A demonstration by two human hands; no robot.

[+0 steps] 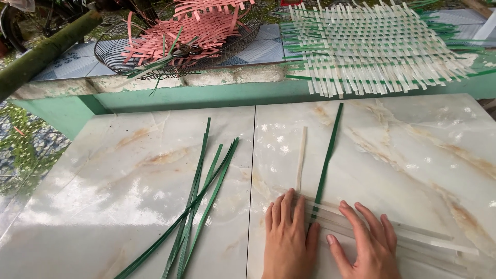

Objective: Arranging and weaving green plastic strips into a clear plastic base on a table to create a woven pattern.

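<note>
- The left hand (287, 238) lies flat, fingers spread a little, near the front edge of the counter (129, 170). It grips nothing; it presses down on the white strips (413, 238) and on the low end of one green strip (326, 155), likely to stop them sliding.
- The right hand (368, 243) lies flat just beside it, also open and pressing, not gripping. Its fingers rest on the same white strips, which lie side by side and run off toward the front right corner.
- The green strip goes from between the two hands up toward the back edge. It crosses the white strips, so it looks woven in with them.
- One short white strip (300, 157) lies just beside it, on its left, also pointing to the back edge.
- A bunch of loose green strips (199, 206) lies well apart, toward the front left, close enough to grab.
- Behind the back edge is a ledge. On it sit a white and green woven mat (372, 49) and a wire basket (119, 51) with a pink woven piece (201, 26) in it.
</note>
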